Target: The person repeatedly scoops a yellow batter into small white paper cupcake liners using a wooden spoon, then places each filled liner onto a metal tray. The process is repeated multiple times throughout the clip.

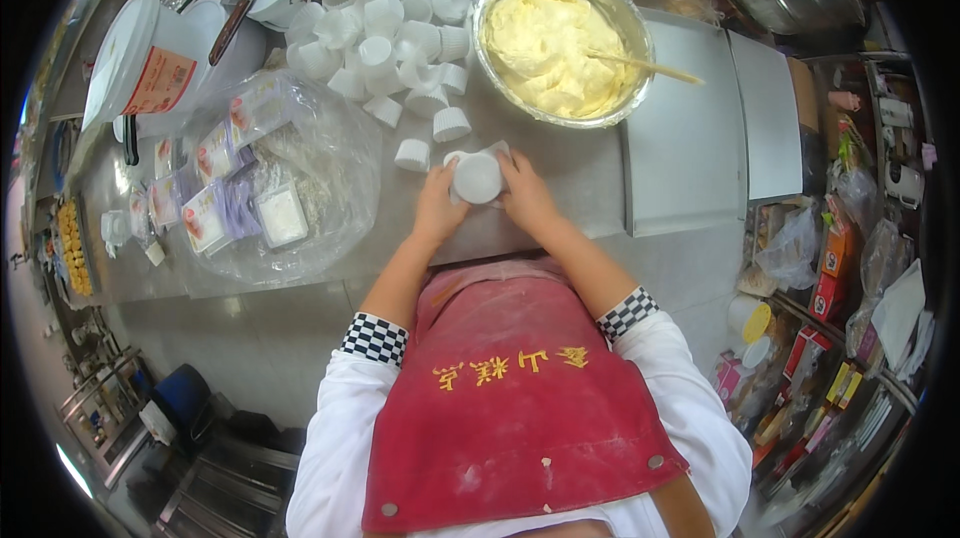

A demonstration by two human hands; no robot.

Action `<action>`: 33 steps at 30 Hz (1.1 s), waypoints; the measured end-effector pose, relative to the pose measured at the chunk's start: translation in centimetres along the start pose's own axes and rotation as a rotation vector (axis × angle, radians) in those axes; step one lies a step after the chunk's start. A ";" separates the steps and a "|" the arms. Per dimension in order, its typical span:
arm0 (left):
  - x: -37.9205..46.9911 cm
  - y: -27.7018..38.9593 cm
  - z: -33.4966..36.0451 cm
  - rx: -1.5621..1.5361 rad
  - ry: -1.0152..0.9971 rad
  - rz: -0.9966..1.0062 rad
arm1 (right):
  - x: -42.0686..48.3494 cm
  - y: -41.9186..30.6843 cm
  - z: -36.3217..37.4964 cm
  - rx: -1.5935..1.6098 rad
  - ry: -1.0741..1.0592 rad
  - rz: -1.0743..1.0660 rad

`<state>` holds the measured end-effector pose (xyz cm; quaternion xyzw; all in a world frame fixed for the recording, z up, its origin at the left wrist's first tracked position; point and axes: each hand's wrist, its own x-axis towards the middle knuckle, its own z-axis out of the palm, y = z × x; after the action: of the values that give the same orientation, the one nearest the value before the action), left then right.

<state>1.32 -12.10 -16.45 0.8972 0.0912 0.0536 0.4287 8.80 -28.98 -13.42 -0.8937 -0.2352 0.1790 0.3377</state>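
My left hand (441,202) and my right hand (526,194) grip a white paper baking cup (478,178) from its two sides, just above the steel worktop. Its round face points up at me, and corners of thin white paper (496,151) stick out around it. Whether that paper belongs to the cup or is a separate sheet, I cannot tell. Just beyond my left hand a pleated paper cup (412,155) lies on its side, with another one (451,124) behind it. A heap of such cups (382,35) spreads farther back.
A steel bowl (643,80) of pale yellow batter with a wooden stick (645,68) stands back right. Beside it lies a grey metal tray (686,163). To the left, a clear plastic bag (330,185) holds small packets (210,215). White tubs (127,62) and a knife (229,32) are behind.
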 end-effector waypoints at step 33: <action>-1.0 0.2 -1.3 -0.129 0.007 -0.106 | 5.6 2.7 -21.6 -0.734 0.644 -0.077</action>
<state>0.12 -11.44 -15.47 0.8614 0.1366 0.0399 0.4875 24.58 -38.98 -0.94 -0.9544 -0.1992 -0.2137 0.0621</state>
